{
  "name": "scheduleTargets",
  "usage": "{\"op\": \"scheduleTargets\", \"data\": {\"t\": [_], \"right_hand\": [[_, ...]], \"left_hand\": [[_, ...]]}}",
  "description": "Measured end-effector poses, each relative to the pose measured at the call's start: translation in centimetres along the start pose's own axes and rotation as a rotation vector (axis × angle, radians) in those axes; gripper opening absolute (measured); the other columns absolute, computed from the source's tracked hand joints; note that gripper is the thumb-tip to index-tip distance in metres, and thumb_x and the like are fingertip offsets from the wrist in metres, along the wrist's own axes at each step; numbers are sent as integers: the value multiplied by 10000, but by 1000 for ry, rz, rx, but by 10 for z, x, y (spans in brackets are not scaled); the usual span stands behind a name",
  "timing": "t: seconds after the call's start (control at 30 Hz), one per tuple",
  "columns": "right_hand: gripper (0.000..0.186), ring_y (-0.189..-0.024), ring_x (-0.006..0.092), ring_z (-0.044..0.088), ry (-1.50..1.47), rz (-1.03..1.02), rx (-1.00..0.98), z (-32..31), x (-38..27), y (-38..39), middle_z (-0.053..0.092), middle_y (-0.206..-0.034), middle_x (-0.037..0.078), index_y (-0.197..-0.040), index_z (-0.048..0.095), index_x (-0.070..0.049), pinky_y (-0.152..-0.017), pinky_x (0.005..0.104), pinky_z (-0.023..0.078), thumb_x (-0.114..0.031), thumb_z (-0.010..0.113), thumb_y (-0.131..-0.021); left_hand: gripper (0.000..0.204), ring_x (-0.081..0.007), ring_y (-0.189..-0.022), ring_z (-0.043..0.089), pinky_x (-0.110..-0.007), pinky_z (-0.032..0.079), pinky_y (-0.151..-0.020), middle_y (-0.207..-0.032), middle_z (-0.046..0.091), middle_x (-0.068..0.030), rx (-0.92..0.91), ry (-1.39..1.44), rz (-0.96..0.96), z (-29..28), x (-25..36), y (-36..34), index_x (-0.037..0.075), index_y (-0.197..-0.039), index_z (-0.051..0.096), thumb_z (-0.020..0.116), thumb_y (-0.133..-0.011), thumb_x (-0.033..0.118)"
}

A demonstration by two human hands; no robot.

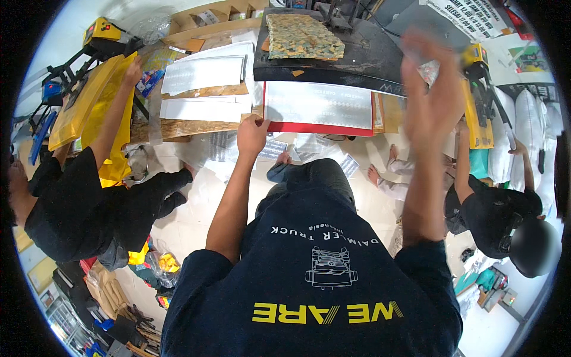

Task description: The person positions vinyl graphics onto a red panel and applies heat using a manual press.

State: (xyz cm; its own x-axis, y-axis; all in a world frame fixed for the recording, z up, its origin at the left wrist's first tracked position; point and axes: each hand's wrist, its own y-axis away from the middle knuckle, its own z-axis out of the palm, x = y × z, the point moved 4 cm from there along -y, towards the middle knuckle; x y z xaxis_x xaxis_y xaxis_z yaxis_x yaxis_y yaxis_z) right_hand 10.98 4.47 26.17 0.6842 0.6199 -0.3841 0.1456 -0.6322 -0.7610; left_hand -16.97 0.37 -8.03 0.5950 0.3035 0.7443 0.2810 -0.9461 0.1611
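Observation:
My left hand (253, 134) is closed at the near left corner of a red board (321, 129), thumb and fingers pinching its edge. On the board lies a white sheet (318, 107) with faint printed rows. The far side of both sits against the black metal platen (333, 74) of a press. My right hand (433, 89) is raised above the right end of the platen, smeared by motion. Whether it holds anything cannot be made out. A speckled foam pad (302, 37) rests on top of the platen.
Stacked white sheets (205, 74) lie on the wooden table (154, 130) to the left. Co-workers in black shirts work at both sides, the left one handling yellow sheeting (113, 119). Yellow-topped machines (107, 31) stand behind. Loose printed sheets (273, 149) lie below the table.

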Motion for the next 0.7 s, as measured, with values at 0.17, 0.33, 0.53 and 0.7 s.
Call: {"op": "scheduleTargets", "data": {"t": [0.17, 0.33, 0.53, 0.7], "right_hand": [[211, -811, 270, 691, -145, 740, -653, 34, 45, 249, 721, -904, 143, -1096, 722, -35, -792, 376, 537, -169, 696, -935], [285, -901, 321, 737, -142, 894, -1023, 41, 63, 361, 751, -976, 185, -1094, 746, -35, -822, 425, 565, -268, 685, -942], [363, -834, 238, 742, -571, 1169, -952, 79, 59, 380, 759, -946, 154, -1080, 741, 11, -748, 360, 566, -320, 665, -953], [447, -864, 196, 706, -1048, 1429, -826, 118, 28, 363, 716, -1023, 115, -1159, 689, -4, -755, 330, 534, -420, 611, -1015]], "left_hand": [[349, -385, -831, 720, -425, 551, -769, -885, 736, -237, -86, 184, -125, 17, -16, -8, -61, -920, 725, 717, -881, 286], [300, -308, -718, 693, -384, 534, -712, -786, 718, -200, -38, 247, -20, 18, -29, -14, -66, -885, 717, 689, -879, 234], [221, -162, -629, 633, -306, 505, -618, -713, 684, -83, -99, 499, -129, 14, 5, 2, -43, -844, 704, 663, -892, 169], [161, -141, -655, 636, -273, 429, -581, -763, 664, -47, -101, 784, -238, 21, 22, 69, 27, -858, 698, 678, -882, 185]]}}
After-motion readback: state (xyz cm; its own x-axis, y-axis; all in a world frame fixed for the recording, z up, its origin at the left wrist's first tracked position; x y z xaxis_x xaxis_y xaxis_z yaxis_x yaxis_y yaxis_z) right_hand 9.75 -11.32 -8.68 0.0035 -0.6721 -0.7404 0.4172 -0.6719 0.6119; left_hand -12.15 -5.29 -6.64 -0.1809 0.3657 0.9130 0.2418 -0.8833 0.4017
